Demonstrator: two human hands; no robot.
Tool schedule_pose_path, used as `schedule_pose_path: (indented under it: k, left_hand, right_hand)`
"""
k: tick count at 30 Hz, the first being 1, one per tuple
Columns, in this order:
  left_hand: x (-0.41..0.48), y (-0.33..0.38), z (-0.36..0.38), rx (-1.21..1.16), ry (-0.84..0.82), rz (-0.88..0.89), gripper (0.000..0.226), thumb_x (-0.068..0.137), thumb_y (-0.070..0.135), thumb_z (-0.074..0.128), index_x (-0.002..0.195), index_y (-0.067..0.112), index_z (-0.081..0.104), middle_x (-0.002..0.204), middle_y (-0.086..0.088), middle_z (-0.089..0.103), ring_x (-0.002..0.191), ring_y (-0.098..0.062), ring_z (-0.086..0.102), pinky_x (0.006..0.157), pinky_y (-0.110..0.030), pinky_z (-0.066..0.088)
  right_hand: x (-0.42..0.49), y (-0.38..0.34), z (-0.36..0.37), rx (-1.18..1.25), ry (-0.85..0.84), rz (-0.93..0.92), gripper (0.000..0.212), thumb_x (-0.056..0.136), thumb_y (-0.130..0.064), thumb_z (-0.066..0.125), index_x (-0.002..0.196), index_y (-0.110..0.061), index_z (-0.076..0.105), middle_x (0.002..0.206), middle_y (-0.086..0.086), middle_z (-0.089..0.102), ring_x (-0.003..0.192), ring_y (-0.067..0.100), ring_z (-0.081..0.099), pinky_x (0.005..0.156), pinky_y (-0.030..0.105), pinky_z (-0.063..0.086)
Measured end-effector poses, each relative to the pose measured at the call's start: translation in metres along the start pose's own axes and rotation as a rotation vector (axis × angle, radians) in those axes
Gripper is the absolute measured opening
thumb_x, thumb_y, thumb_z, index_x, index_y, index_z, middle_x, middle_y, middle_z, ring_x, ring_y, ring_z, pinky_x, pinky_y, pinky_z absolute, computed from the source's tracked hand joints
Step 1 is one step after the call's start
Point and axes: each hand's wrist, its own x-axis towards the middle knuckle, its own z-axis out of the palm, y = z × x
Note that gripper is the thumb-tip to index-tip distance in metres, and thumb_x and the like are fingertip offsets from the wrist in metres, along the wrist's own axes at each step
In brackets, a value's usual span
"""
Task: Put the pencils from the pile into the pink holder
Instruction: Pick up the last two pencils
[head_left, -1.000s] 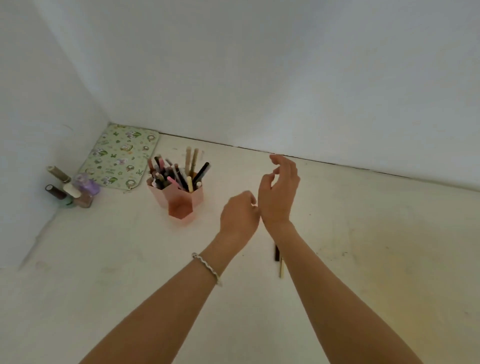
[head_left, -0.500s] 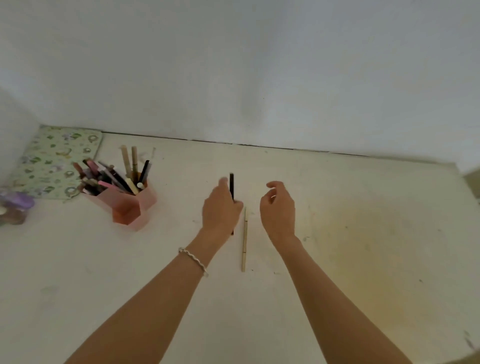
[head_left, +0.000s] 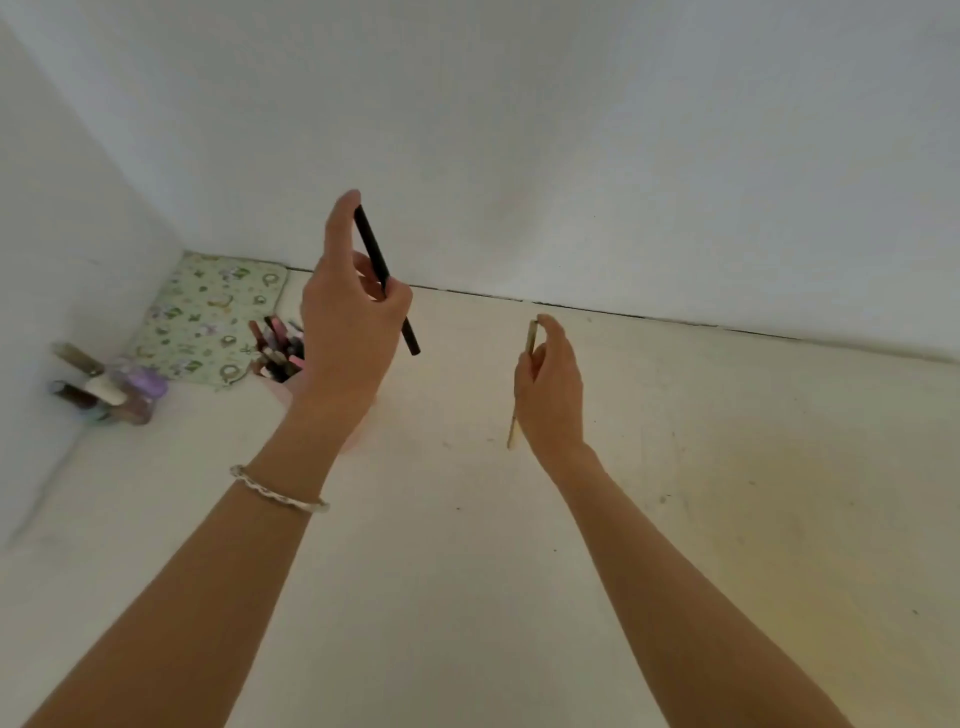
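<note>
Pink holder (head_left: 283, 389), crammed with pencils (head_left: 278, 349), stands on the pale surface (head_left: 467, 571) beside a floral mat (head_left: 208, 312), mostly hidden behind the left hand (head_left: 348, 332). That hand pinches a black pencil (head_left: 372, 244), raised and tilted above the holder. The right hand (head_left: 553, 395), well apart, grips a thinner tan pencil (head_left: 530, 338), nearly upright.
</note>
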Motion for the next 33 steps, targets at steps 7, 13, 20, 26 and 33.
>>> schedule_pose_path:
  k: [7,13,20,26,33]
  left_hand:
    - [0.007,-0.047,-0.034,0.246,-0.046,0.026,0.068,0.089,0.011,0.063,0.142,0.038,0.029,0.091,0.002,0.060,0.076,-0.017,0.063,0.069,-0.039,0.058]
    - [-0.012,-0.073,-0.034,0.622,-0.104,0.215,0.027,0.092,0.014,0.059,0.118,0.015,0.066,0.116,-0.009,0.062,0.112,-0.030,0.056,0.091,-0.040,0.042]
    - [0.012,-0.070,-0.070,0.464,0.180,0.226,0.032,0.088,0.009,0.052,0.118,0.010,0.064,0.116,-0.010,0.062,0.111,-0.029,0.055,0.093,-0.038,0.040]
    - [0.016,-0.082,-0.084,0.295,0.098,0.037,0.036,0.090,0.012,0.054,0.125,0.009,0.058,0.119,-0.008,0.059,0.110,-0.025,0.055,0.098,-0.038,0.044]
    - [0.009,-0.116,-0.102,0.157,-0.618,-0.450,0.119,0.059,0.052,0.087,0.152,0.033,0.016,0.151,-0.001,0.039,0.129,-0.022,0.046,0.102,-0.040,0.043]
  right_hand:
    - [0.016,-0.085,0.017,0.429,0.234,-0.231,0.040,0.097,-0.011,0.050,0.131,-0.028,0.038,0.109,-0.001,0.054,0.081,0.010,0.057,0.075,0.013,0.047]
    - [0.004,-0.109,0.041,0.484,0.178,-0.291,0.038,0.096,-0.012,0.053,0.126,-0.031,0.038,0.097,-0.007,0.059,0.082,0.009,0.060,0.077,0.010,0.045]
    - [-0.010,-0.116,0.074,0.338,-0.009,-0.339,0.031,0.096,-0.013,0.054,0.118,-0.030,0.041,0.089,-0.013,0.058,0.081,0.006,0.061,0.077,0.015,0.048]
    - [-0.025,-0.094,0.101,-0.087,-0.003,-0.520,0.026,0.090,-0.015,0.063,0.114,-0.008,0.067,0.118,0.011,0.059,0.108,0.027,0.056,0.096,0.037,0.039]
    - [-0.065,-0.060,0.115,-0.059,-0.612,0.051,0.115,0.062,-0.064,0.069,0.152,-0.025,0.010,0.146,-0.004,0.030,0.134,0.020,0.033,0.106,0.040,0.040]
